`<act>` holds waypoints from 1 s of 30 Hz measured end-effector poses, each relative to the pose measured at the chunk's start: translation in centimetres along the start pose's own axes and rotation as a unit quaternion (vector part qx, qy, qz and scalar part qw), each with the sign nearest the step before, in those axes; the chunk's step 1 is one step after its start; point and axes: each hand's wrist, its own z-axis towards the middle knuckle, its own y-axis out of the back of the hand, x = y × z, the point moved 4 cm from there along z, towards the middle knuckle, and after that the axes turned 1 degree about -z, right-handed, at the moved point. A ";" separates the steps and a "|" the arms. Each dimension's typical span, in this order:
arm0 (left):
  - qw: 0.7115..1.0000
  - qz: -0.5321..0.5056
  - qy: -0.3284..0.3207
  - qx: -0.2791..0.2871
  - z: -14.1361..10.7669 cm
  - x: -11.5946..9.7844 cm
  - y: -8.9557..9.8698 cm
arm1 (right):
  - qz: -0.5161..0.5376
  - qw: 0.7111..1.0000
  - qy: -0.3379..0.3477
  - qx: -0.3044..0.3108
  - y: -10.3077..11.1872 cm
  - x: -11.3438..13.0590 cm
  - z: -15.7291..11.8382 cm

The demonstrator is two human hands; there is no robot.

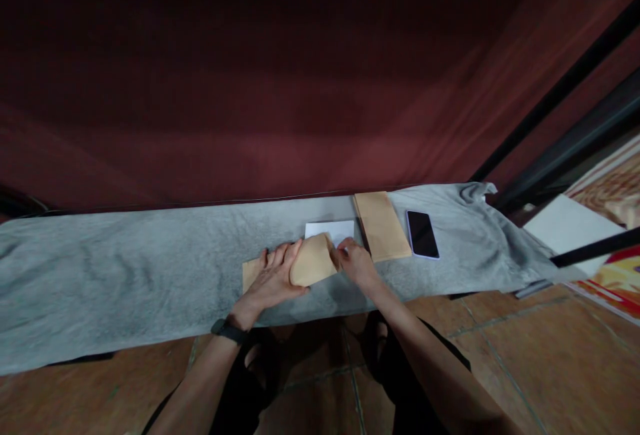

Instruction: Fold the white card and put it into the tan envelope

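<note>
Planting both feet on a tiled floor, a person is handling a tan paper envelope on a surface covered by grey cloth. A dark wristband is circling one wrist. The left hand is lying spread across the envelope, its thumb at the near edge and fingers toward the far side, keeping hold as the paper is bowing upward. The right hand is bunching its fingertips at the envelope's gaping right end; whether they are gripping an edge cannot be told. Too hard a squeeze from the left could be creasing the bowed paper, and a sharp pull on the right could be tearing the gaping end. Just behind, a white paper is lying partly covered, risking a crumple if the envelope were shoved over it. Beside the right hand, a tan paper stack is resting near a phone; a stray elbow could be nudging either. Beyond, a dark red wall is filling the background.
</note>
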 end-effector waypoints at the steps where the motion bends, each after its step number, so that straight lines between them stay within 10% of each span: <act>1: 1.000 0.003 0.001 -0.003 0.1 0.3 0.0 | 0.007 1.000 0.024 -0.011 0.7 0.3 -0.1; 9: 0.999 0.003 0.034 -0.009 -0.1 1.5 0.3 | 0.164 0.980 0.029 -0.107 5.9 0.9 0.0; 30: 0.999 0.002 0.034 -0.039 -0.5 2.7 1.1 | 0.205 0.976 -0.018 -0.071 5.4 -1.9 1.5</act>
